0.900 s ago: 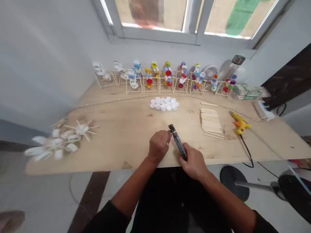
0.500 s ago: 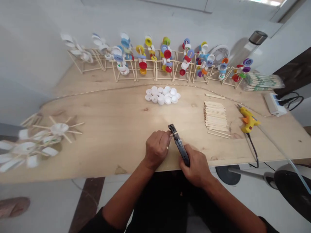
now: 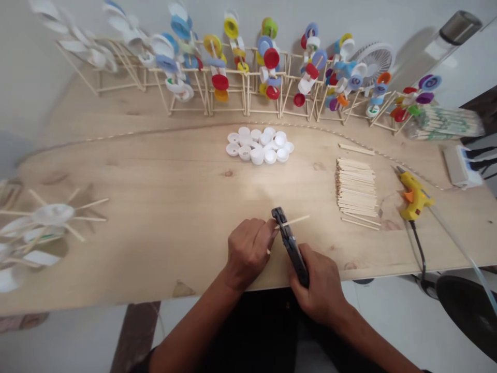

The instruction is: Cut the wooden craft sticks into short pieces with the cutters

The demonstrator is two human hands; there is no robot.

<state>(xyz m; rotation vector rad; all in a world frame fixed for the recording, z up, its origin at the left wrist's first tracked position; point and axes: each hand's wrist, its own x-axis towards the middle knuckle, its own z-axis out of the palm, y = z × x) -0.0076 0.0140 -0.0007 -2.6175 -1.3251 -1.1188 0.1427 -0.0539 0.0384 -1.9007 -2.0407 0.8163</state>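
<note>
My left hand [image 3: 250, 251] is closed in a pinch on a thin wooden stick [image 3: 298, 220]. A short pale end of wood also shows below its fingers. My right hand [image 3: 320, 280] is wrapped round the handles of black pliers [image 3: 292, 246], which tilt up and to the left. At the pliers' head the stick crosses close to my left fingertips, and its free end sticks out to the right. Whether the jaws touch the stick, I cannot tell. Beyond the hands lies a cluster of white bottle caps [image 3: 257, 155]. To the right is a pile of cut wooden sticks [image 3: 356, 187].
A yellow glue gun [image 3: 415, 196] lies at the right near a white power strip [image 3: 462, 166]. Stick frames with coloured cap wheels [image 3: 220, 82] line the back. Stick-and-cap wheels [image 3: 53, 214] lie at the left. A twisted cord [image 3: 155, 131] crosses the wooden table [image 3: 163, 207].
The stick now reaches well out to the right past the pliers' head, where only a short piece showed before. Both hands keep nearly the same pose. The view has shifted closer to the table.
</note>
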